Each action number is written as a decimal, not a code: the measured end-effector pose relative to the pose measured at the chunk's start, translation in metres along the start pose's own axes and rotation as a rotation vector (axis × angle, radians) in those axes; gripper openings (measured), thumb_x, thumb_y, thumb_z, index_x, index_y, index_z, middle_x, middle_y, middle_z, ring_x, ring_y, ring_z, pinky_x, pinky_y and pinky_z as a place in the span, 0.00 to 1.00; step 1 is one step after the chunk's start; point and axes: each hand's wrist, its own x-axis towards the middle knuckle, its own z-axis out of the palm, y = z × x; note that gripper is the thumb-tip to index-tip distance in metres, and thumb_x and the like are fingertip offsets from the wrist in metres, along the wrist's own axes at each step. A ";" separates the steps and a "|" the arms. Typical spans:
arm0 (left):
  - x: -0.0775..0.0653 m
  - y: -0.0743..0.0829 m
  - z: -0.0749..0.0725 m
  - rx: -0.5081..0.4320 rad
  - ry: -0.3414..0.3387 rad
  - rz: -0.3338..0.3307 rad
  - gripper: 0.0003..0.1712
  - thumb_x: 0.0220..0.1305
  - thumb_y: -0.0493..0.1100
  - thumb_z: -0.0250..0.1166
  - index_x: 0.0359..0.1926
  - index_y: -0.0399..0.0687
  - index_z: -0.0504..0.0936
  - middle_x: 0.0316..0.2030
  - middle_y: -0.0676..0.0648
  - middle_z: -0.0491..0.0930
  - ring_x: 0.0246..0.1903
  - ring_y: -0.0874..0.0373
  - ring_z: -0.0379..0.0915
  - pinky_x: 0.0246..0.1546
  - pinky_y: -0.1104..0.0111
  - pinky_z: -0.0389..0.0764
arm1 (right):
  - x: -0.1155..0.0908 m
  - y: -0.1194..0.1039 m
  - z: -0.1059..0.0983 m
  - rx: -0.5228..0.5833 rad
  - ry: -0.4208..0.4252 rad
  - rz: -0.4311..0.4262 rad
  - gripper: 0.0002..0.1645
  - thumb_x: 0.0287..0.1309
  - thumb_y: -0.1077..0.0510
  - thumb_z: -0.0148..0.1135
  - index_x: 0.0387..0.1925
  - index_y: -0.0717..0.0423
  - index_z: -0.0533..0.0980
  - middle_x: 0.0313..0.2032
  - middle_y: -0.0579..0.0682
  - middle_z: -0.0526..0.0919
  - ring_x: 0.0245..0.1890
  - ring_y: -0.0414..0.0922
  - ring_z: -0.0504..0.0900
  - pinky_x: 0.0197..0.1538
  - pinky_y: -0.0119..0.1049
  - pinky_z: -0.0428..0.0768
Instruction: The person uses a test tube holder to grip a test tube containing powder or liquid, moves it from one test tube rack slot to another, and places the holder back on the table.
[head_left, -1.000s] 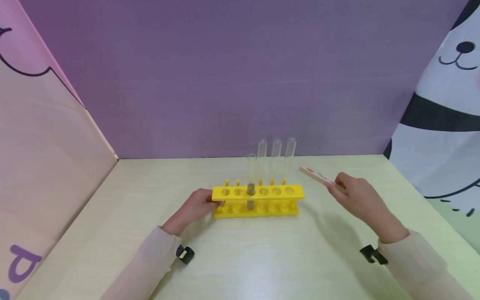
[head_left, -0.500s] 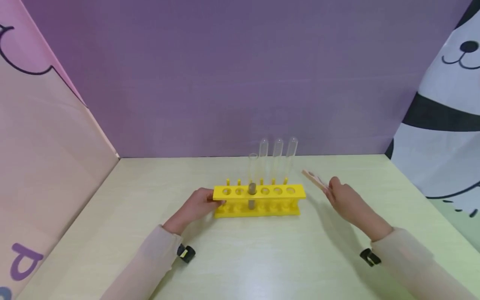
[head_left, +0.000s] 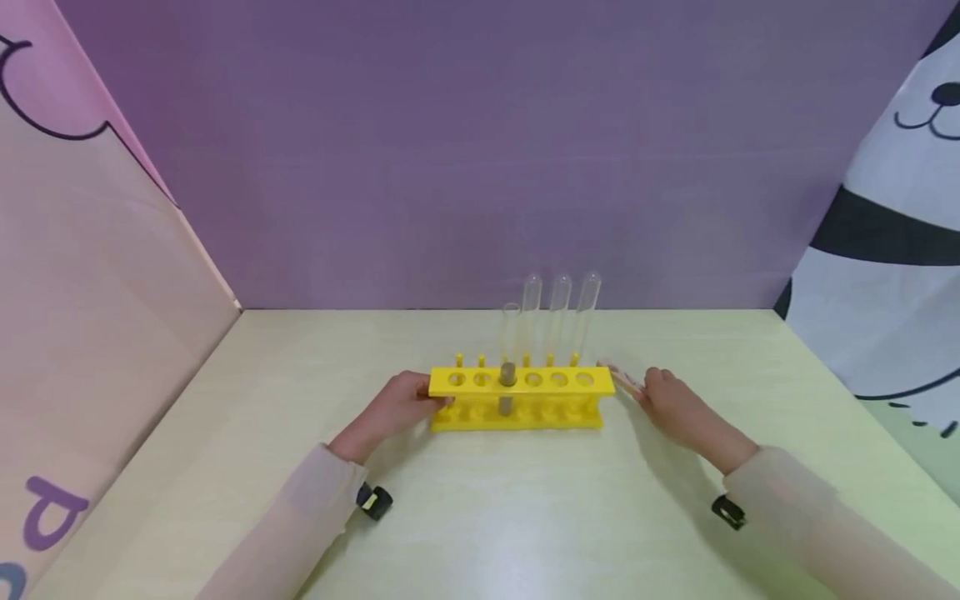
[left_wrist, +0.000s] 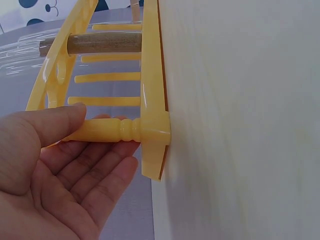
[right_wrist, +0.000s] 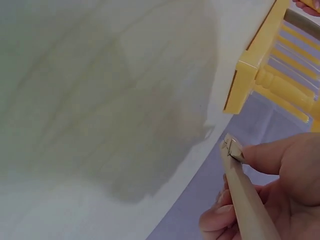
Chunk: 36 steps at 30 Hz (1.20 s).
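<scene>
A yellow test tube rack [head_left: 521, 389] stands on the table. My left hand [head_left: 399, 408] grips its left end post [left_wrist: 102, 130], thumb on one side and fingers curled behind. One upright test tube [head_left: 507, 406] holds a brown-grey filling, which shows as a brown column [left_wrist: 107, 43] in the left wrist view. Three clear test tubes [head_left: 532, 293] sit upside down on pegs along the back. Off the rack's right end, my right hand [head_left: 678, 411] pinches a wooden test tube holder [right_wrist: 247, 200]; its far tip lies behind the rack's right end in the head view.
The pale wooden table [head_left: 480, 517] carries the rack near its middle. A purple backdrop [head_left: 480, 167] rises at the table's far edge, with printed side panels left and right. Two back pegs [head_left: 460, 360] on the left bear no tubes.
My right hand has moved left and slightly down with the test tube holder, close to the rack's right end. The left hand keeps its grip; the head view has shifted a little.
</scene>
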 end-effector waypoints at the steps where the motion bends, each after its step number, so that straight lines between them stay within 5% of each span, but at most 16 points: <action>1: 0.000 0.000 0.000 -0.001 -0.001 -0.004 0.15 0.63 0.37 0.61 0.51 0.39 0.80 0.48 0.44 0.81 0.33 0.58 0.70 0.39 0.67 0.77 | 0.000 -0.001 0.000 -0.004 -0.005 -0.002 0.10 0.63 0.64 0.53 0.33 0.69 0.64 0.24 0.56 0.67 0.22 0.48 0.65 0.25 0.39 0.69; 19: 0.001 -0.002 -0.001 0.019 0.011 0.005 0.14 0.63 0.37 0.62 0.50 0.38 0.81 0.46 0.45 0.82 0.33 0.58 0.70 0.39 0.67 0.77 | 0.003 -0.003 0.008 0.044 -0.155 0.026 0.08 0.60 0.65 0.52 0.32 0.67 0.63 0.22 0.53 0.68 0.22 0.46 0.66 0.26 0.39 0.71; 36: 0.001 -0.001 0.000 0.010 -0.001 0.007 0.14 0.63 0.37 0.62 0.49 0.39 0.81 0.45 0.45 0.82 0.34 0.58 0.71 0.41 0.65 0.78 | 0.001 -0.004 0.011 0.128 -0.170 0.053 0.10 0.60 0.63 0.53 0.30 0.64 0.62 0.21 0.52 0.69 0.21 0.45 0.68 0.25 0.36 0.73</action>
